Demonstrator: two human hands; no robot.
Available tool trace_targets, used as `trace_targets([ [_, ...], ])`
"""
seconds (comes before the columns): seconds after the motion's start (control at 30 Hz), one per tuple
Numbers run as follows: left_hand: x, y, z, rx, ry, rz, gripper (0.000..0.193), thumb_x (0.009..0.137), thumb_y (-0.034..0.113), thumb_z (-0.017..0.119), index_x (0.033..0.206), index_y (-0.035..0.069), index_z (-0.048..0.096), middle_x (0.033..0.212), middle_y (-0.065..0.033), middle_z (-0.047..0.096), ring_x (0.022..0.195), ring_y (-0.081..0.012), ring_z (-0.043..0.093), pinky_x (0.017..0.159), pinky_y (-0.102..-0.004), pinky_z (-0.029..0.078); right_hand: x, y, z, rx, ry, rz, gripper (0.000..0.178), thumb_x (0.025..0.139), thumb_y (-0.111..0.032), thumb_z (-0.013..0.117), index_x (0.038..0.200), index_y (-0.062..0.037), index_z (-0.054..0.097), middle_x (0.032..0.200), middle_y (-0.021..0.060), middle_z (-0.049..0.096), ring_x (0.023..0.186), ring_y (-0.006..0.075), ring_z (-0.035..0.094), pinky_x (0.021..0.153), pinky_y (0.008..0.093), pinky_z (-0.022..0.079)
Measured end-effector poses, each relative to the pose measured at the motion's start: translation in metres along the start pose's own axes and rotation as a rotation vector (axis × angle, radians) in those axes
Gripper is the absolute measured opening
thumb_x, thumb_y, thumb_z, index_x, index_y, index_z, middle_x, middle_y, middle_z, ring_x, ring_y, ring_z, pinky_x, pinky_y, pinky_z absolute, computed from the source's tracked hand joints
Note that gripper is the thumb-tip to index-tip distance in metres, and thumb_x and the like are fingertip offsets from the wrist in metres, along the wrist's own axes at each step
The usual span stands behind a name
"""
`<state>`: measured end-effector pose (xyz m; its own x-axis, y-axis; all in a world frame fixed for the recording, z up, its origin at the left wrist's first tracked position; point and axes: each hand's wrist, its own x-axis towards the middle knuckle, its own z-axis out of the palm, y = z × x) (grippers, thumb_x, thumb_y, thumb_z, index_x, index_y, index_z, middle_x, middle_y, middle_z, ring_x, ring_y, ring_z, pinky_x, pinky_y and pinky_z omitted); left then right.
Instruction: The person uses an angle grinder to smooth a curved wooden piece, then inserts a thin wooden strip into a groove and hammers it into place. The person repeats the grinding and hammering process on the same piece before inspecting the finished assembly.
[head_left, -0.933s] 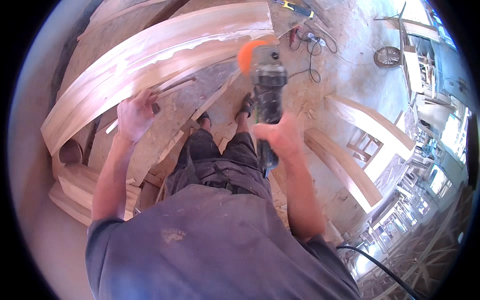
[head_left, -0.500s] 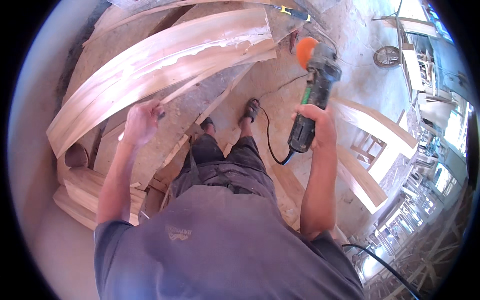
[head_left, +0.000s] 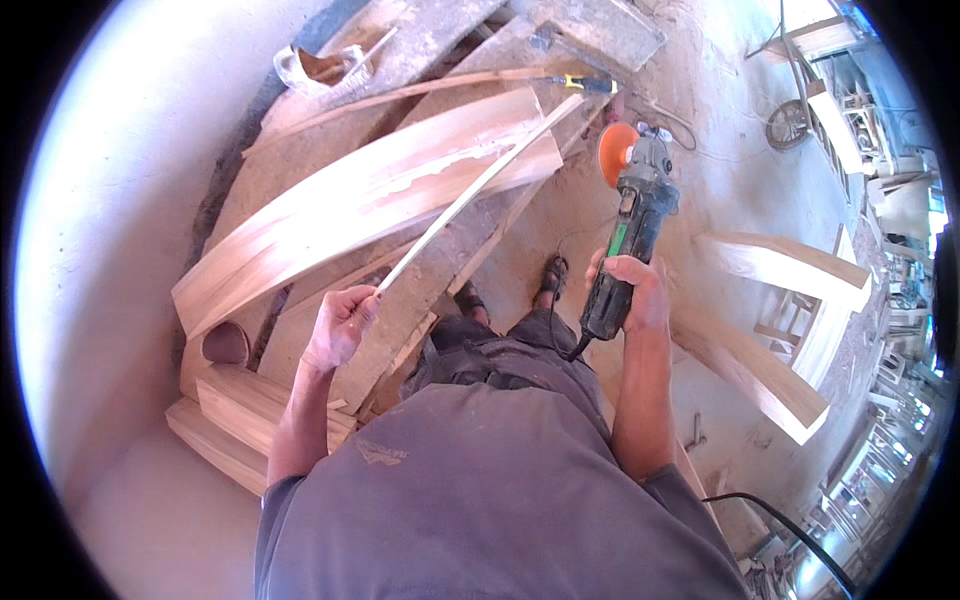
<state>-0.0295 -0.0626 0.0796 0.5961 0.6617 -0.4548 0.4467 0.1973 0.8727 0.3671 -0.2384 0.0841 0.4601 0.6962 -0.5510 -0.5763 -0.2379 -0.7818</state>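
Observation:
My right hand [head_left: 640, 290] is wrapped round the body of a black angle grinder [head_left: 643, 205] with a green stripe. The grinder is held up, its orange round pad [head_left: 613, 155] facing left and its cord leaving the lower end. In my left hand [head_left: 342, 325], closed fingers pinch the near end of a thin, pale wooden strip [head_left: 465, 200]. The strip slants up and to the right, across the right part of a broad curved wooden piece [head_left: 330, 220]. That piece lies on a worn work surface [head_left: 405, 320] and has an uneven pale streak along it.
A brown round disc [head_left: 226, 343] rests near the curved piece's lower left end, above stacked wood blocks [head_left: 245, 405]. Beyond lie a yellow-and-black tool [head_left: 590, 84] and a torn, whitish container [head_left: 320, 70]. Thick timber parts [head_left: 750, 370] stand right; a black cable [head_left: 780, 530] runs lower right.
The view has shifted, so the scene sits further right and lower. My left hand now holds the strip raised at a steeper slant. The grinder stays in my right hand, pad still up.

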Motion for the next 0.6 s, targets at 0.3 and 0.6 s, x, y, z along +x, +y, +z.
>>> trace_targets([
  [0.3, -0.035, 0.018, -0.003, -0.092, 0.041, 0.063, 0.028, 0.109, 0.021, 0.059, 0.109, -0.006, 0.068, 0.066, 0.0077, 0.043, 0.058, -0.0039, 0.035, 0.053, -0.0242, 0.029, 0.002, -0.010, -0.003, -0.025, -0.063, -0.027, 0.031, 0.073, -0.017, 0.072, 0.095, 0.0041, 0.066, 0.082, 0.0152, 0.071, 0.067, 0.0239, 0.070, 0.063, 0.0360, 0.060],
  [0.6, -0.051, 0.013, 0.008, -0.134, 0.081, 0.080, 0.031, 0.110, 0.023, 0.057, 0.110, -0.007, 0.067, 0.065, 0.0076, 0.046, 0.058, -0.0035, 0.037, 0.054, -0.0234, 0.031, 0.005, -0.023, 0.000, -0.082, -0.139, -0.068, 0.033, 0.070, -0.018, 0.074, 0.092, 0.0052, 0.067, 0.074, 0.0158, 0.069, 0.061, 0.0241, 0.068, 0.058, 0.0371, 0.057],
])
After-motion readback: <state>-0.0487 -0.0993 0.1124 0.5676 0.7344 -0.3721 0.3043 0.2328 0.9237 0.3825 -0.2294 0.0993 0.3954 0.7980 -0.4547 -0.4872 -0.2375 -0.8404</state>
